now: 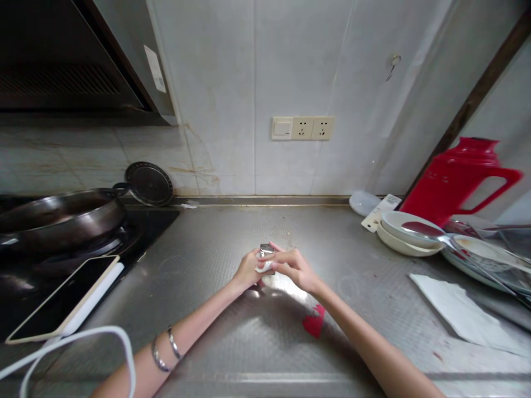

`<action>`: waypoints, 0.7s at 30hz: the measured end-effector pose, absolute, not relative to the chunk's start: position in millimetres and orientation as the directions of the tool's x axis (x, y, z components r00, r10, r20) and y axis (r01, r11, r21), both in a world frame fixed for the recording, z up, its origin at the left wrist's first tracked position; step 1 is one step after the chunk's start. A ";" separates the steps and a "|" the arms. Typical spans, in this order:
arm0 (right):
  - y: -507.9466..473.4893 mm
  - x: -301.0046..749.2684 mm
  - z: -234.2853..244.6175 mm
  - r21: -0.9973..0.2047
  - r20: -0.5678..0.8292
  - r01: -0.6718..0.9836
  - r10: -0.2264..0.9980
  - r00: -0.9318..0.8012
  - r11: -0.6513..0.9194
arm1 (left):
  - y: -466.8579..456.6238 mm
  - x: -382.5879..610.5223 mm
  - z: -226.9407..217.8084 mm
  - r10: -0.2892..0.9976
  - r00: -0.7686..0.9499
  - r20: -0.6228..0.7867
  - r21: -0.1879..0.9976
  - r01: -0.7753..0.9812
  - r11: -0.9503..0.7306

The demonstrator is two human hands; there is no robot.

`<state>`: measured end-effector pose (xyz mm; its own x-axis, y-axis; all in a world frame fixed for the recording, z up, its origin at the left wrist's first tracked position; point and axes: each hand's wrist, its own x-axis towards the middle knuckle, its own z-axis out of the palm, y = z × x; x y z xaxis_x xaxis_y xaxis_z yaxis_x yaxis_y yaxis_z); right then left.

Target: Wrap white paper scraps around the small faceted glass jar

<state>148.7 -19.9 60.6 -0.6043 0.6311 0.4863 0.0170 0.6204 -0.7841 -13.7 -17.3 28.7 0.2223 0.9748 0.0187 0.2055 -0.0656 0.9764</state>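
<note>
Working to the right of the pan (78,225), I have my left fingers (251,260) curled round a small shiny object (266,250) above the tabletop (215,237), seemingly to brace it, while my right fingers (282,256), nearly closed, hold a white wad (264,267) against it, presumably for firm contact.

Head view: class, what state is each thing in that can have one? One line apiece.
Left hand, curled around the small shiny object
Right hand, fingers bent at the white wad
Small shiny object, held, partly hidden
White wad, crumpled
Phone, face up, screen dark
Pan, uncovered
Black disc, leaning at the wall
Sockets, unplugged
Bowls, stacked
</note>
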 end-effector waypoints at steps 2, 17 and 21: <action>-18.7 150.7 62.3 -0.799 0.502 0.030 0.694 -0.515 0.600 | -16.1 -12.7 27.5 0.984 0.179 -0.006 0.971 0.234 -0.037; -13.2 149.7 45.3 -0.565 0.698 0.157 0.570 -0.433 0.810 | -14.2 -12.1 30.5 0.993 0.111 -0.030 0.988 0.152 0.013; -19.1 148.3 51.4 -0.663 0.628 0.095 0.620 -0.470 0.743 | -12.5 -12.8 31.2 0.995 0.094 -0.046 0.992 0.121 0.035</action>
